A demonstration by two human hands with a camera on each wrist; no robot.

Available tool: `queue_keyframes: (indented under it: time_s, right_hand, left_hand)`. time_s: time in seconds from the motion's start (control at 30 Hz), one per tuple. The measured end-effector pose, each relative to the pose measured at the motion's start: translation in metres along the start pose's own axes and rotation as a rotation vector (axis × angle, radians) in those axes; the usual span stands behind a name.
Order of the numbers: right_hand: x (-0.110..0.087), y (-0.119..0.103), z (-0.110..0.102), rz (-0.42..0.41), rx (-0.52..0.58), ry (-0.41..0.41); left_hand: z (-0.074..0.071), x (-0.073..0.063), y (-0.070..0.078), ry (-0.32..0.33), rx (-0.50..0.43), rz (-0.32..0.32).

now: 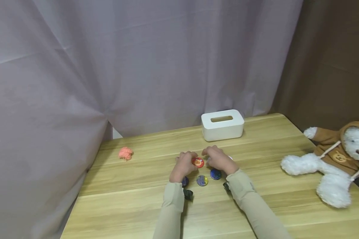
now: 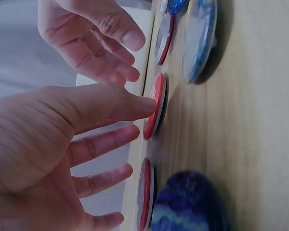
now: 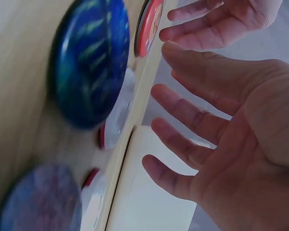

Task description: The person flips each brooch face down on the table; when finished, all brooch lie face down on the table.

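Behind a wood-grained table (image 1: 122, 205), the background is filled by a grey-mauve curtain (image 1: 155, 66). A red round badge (image 1: 198, 162) is laid flat between the two hands; a pale yellowish emblem is borne at its centre, too small to be read. Just beside it, the left hand (image 1: 183, 166) is held with fingers extended and spread, its thumb brought to the badge's face, though whether contact is made cannot be told. By the right hand (image 1: 219, 159), also held with fingers apart and loosely extended, a blue patterned badge (image 1: 215, 174) is seen. Nearer the viewer, a purple-and-yellow badge (image 1: 202, 180) is placed, its print too small to be deciphered. Beyond the hands, a white tissue box (image 1: 222, 131) is set near the back edge. At right, a plush toy (image 1: 335, 157) is dressed in a brown hoodie printed with a tan cartoon animal face.
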State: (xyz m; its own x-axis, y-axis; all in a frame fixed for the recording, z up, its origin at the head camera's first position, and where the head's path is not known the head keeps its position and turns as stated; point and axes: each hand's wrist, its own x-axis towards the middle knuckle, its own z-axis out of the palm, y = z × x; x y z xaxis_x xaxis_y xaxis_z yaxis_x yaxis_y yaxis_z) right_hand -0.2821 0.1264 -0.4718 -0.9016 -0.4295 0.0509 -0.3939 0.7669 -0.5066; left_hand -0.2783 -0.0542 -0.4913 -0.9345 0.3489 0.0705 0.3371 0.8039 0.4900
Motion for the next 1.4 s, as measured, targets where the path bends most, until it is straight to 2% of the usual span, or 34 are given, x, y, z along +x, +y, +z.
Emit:
queue_keyframes:
  time_s: [0.23,0.47,0.7,1.07,1.4]
  right_hand:
    - [0.008,-0.003,0.008,-0.086,-0.092,0.029]
    - [0.009,-0.011,0.014,-0.064,-0.111,0.023]
    - [0.011,-0.012,0.021,-0.055,-0.147,0.017]
    - [0.013,-0.009,0.024,-0.049,-0.132,-0.003]
    - [0.015,-0.002,0.012,-0.099,-0.079,-0.025]
  left_hand:
    - [-0.004,-0.001,-0.005,0.01,-0.008,-0.016]
    - [-0.004,-0.002,-0.009,0.011,-0.018,-0.023]
    - [-0.001,-0.002,-0.01,0.032,-0.013,0.002]
    - [0.0,-0.003,-0.012,0.027,0.006,-0.023]
    - [-0.005,-0.002,-0.017,0.066,-0.03,0.017]
